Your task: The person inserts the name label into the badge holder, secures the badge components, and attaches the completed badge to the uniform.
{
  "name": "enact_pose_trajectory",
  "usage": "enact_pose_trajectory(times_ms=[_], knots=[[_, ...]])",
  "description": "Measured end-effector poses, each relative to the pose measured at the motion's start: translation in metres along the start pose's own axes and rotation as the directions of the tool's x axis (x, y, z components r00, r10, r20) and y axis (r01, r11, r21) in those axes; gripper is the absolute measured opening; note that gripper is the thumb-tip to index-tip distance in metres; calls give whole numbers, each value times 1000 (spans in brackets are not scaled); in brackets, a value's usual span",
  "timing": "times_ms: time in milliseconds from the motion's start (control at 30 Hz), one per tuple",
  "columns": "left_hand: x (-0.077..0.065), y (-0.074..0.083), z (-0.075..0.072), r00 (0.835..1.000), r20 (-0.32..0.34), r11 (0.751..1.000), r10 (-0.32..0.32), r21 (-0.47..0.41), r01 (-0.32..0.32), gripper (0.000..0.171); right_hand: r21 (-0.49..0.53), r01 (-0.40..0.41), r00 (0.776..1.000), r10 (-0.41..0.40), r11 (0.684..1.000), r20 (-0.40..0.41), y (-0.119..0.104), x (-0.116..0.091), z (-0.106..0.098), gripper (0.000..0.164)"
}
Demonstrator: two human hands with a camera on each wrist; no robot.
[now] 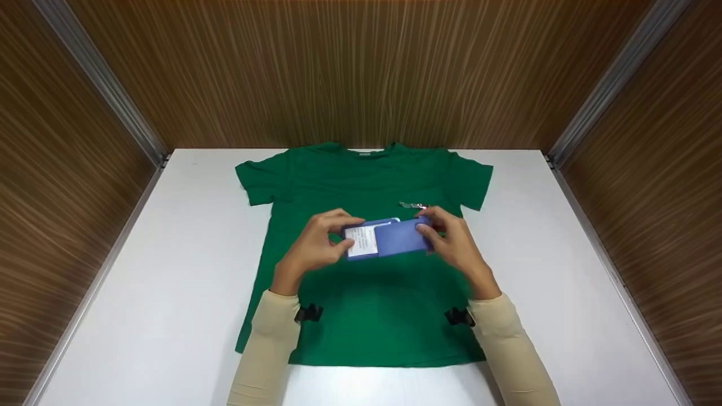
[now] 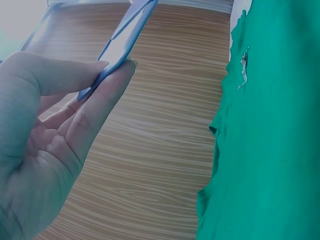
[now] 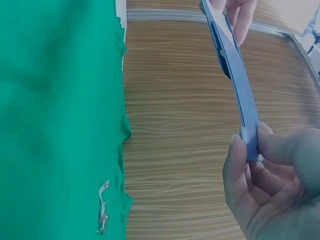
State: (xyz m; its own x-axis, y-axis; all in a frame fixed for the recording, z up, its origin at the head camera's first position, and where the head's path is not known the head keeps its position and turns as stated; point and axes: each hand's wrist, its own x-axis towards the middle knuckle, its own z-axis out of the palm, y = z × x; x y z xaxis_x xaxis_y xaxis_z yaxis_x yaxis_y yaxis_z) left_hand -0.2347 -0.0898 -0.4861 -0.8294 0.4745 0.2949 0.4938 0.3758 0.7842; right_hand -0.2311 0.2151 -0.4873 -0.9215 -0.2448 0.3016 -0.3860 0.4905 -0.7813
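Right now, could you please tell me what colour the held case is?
The case is violet-blue, best seen in the head view.

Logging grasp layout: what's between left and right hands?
Head view shows a rectangular blue holder with white printed insert, pinched by left hand and right hand.

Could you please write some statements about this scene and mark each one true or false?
1. The left hand pinches the blue holder. True.
2. The right hand holds nothing. False: it pinches the holder's other end.
3. A white printed card shows in the holder. True.
4. The shirt under the hands is red. False: it is green.
5. The small silvery item lies on the shirt. True.
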Motion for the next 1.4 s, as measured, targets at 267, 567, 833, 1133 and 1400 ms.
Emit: enact_pose_trajectory(times_ms=[267,567,833,1133,1400], knots=[[0,0,1,1000,11,1000,10,-19,-9,34,14,12,1000,-13,1000,16,-2,-1,9,22],[1,1,2,1000,23,1000,22,-17,-21,34,21,32,999,-32,999,18,-2,0,9,22],[-1,-2,-2,1000,3,1000,-24,-20,24,35,5,23,999,-23,1000,-23,4,0,-2,23],[-2,-3,-3,999,0,999,-39,-24,39,34,-5,-19,999,19,1000,-43,7,0,-8,25],[-2,-2,-5,999,-4,999,-45,-10,45,34,-16,-31,998,30,999,-57,11,2,-9,26]])
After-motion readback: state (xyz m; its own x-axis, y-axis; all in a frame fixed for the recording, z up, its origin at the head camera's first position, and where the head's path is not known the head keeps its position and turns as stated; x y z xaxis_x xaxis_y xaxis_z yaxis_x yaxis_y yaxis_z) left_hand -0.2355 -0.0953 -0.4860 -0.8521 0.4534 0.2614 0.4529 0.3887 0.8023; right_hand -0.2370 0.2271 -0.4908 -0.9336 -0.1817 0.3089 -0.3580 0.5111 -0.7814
